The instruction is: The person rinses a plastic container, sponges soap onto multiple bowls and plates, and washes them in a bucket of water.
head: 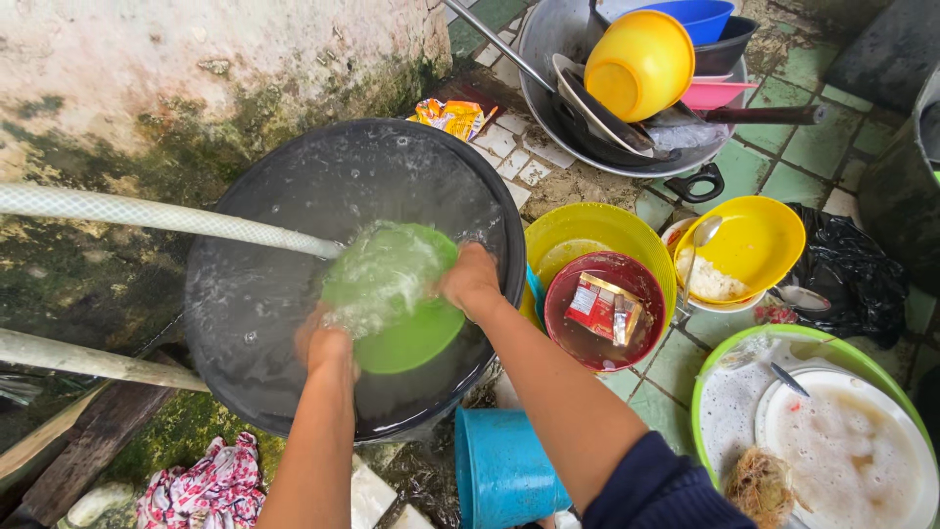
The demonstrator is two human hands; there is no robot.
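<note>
the left hand (328,345) and right hand (470,279) are both gripping opposite edges of a green plate (406,328), holding it in the black basin (245,196) under water running from a white hose (147,214).

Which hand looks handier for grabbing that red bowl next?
Probably the right hand: it grips the green plate at the edge nearest the red bowl, while the left hand holds the far side.

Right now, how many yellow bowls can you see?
3. One yellow bowl lies tipped in the big metal pan at the top, one sits tilted on the tiles at right, and one holds a red bowl. Others may be hidden in the stacks.
</note>
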